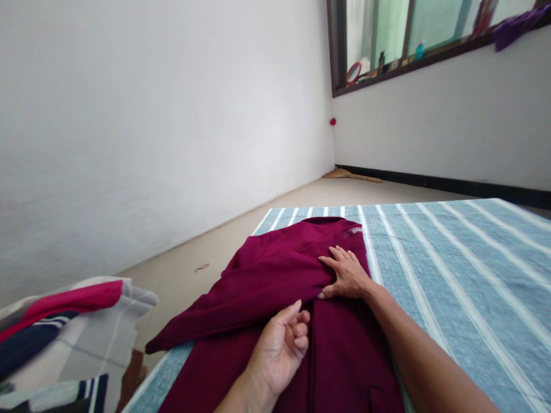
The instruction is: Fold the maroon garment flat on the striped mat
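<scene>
A maroon jacket (275,269) lies folded lengthwise, its collar at the far end and a small lettered patch (353,232) near it. One sleeve (202,321) stretches out to the left, past the edge of the striped sheet. My right hand (346,272) rests on the jacket's upper part, fingers spread and palm down. Closer to me, my left hand (282,347) is over the jacket's middle, palm turned up and fingers curled in, the thumb pointing away. No cloth shows between its fingers. A dark seam or zipper edge (311,350) runs just right of it.
Under the jacket spreads a blue sheet with white stripes (473,269). Several folded clothes (73,321) are piled at the lower left. A thin loop (201,268) lies on the tiled floor. Walls and a window (413,34) stand beyond; a woven fan (348,175) lies in the corner.
</scene>
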`<state>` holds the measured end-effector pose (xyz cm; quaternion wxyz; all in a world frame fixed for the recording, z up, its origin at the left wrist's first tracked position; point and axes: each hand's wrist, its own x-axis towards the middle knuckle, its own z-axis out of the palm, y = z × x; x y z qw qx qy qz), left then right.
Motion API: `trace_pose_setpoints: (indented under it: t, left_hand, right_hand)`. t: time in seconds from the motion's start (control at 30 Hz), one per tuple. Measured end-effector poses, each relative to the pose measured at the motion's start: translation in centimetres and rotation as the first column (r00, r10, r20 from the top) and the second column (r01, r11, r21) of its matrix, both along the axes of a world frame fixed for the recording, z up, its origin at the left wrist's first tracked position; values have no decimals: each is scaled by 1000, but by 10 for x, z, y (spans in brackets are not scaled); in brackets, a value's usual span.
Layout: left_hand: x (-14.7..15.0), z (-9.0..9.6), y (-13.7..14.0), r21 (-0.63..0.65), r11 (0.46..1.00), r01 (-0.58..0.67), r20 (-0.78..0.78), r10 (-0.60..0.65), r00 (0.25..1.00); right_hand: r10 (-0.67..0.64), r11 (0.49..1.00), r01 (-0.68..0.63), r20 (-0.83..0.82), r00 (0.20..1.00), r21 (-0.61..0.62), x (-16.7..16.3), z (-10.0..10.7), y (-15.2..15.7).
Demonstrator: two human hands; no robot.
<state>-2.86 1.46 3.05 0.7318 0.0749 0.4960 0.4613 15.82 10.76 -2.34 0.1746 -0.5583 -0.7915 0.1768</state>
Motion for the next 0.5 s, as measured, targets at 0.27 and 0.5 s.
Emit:
trace_pose_setpoints:
  t: [0.27,0.5]
  left_hand:
    - [25,0,21,-38,998,42,39,-40,998]
    - [20,-1,27,-41,991,129,85,-125,989]
  right_hand:
    - [-5,1000,5,20,1000,17,-1,-1,1]
    - [-9,1000,9,18,1000,14,-1,-3,2]
